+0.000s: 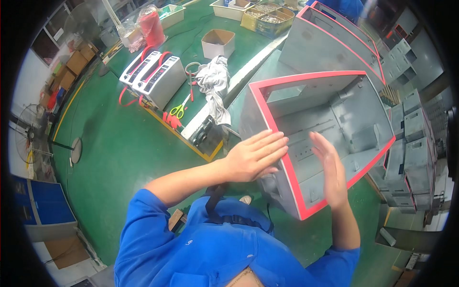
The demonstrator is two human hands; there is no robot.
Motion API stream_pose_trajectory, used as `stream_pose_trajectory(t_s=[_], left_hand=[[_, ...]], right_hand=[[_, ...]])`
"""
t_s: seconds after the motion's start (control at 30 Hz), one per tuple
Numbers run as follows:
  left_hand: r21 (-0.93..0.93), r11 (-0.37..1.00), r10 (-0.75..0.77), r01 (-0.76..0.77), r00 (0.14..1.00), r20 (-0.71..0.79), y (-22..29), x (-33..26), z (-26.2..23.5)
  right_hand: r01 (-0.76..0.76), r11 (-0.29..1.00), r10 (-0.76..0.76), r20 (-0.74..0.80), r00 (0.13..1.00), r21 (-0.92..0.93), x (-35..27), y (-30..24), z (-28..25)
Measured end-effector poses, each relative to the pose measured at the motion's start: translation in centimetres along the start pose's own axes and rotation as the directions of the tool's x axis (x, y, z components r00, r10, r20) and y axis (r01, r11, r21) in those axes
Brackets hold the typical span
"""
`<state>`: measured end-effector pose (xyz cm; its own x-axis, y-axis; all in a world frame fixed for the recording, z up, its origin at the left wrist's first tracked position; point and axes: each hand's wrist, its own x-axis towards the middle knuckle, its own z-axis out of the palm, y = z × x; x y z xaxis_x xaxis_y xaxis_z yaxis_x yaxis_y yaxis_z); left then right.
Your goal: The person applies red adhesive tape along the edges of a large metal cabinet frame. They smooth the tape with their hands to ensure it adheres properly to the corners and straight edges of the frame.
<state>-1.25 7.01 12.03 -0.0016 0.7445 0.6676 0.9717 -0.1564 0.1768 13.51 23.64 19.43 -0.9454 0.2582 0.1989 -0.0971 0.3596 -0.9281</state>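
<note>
Both hands work at a grey metal housing [334,110] with a red-taped rim. The left hand [256,155] lies flat, fingers outstretched, pressing the rim's left edge; the right hand [330,170] is open too, held edge-on inside the opening, gripping nothing. The housing sits tilted on the green tabletop [129,143]. Farther left lie scissors [179,111], a crumpled grey cloth [215,79] and two white tape dispensers [153,76].

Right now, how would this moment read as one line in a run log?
left hand: flat on red edge of grey box | right hand: open, inside box opening | scissors: on green table, untouched
</note>
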Motion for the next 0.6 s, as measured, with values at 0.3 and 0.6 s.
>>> stream_pose_trajectory(t_s=[0.3,0.6], left_hand=[[0.159,0.977,-0.139,0.144,0.989,-0.047,-10.2,1.7,-2.0],[0.213,0.970,-0.123,0.116,0.992,0.017,-6.9,1.9,-1.3]], right_hand=[[0.085,0.805,-0.315,-0.302,0.900,-0.587,-5.6,3.2,-1.6],[0.073,0.810,-0.348,-0.378,0.858,-0.581,-5.8,4.0,-1.4]])
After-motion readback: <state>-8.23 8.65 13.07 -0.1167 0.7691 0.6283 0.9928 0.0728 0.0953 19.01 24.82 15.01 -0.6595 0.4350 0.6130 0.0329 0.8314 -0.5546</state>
